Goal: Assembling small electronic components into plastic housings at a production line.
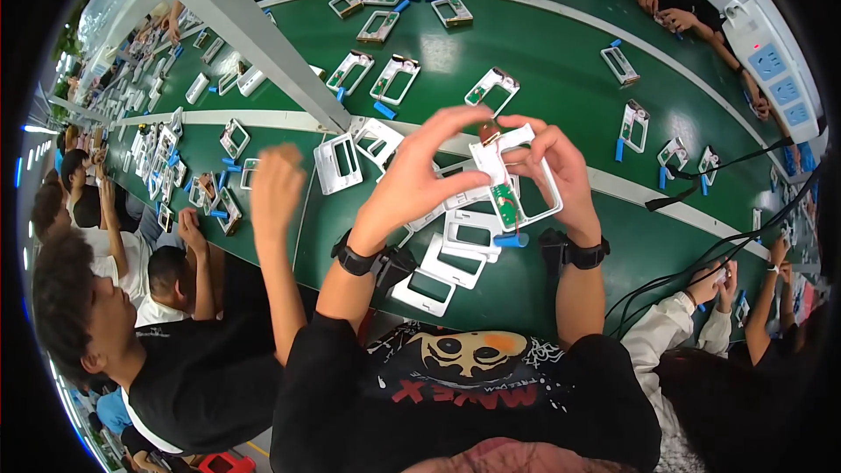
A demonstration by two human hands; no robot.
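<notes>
My left hand [427, 165] and my right hand [554, 165] are raised together above the green belt, both gripping one white plastic frame [517, 177]. The frame carries a small green circuit board [505, 201], and thin wires run from it to a blue cylindrical battery [511, 241] that hangs just below. My left fingers pinch the frame's left edge; my right fingers hold its top and right side. Under my hands lies a loose pile of white frames [451, 263]. Each of my wrists wears a black strap.
The green conveyor belt [543, 61] carries several more white frames and blue batteries. A grey metal beam [254, 31] crosses it diagonally. A neighbour's hand [276, 188] is raised at my left. A power strip [775, 66] and black cables [701, 184] lie to the right. Other seated people line both sides.
</notes>
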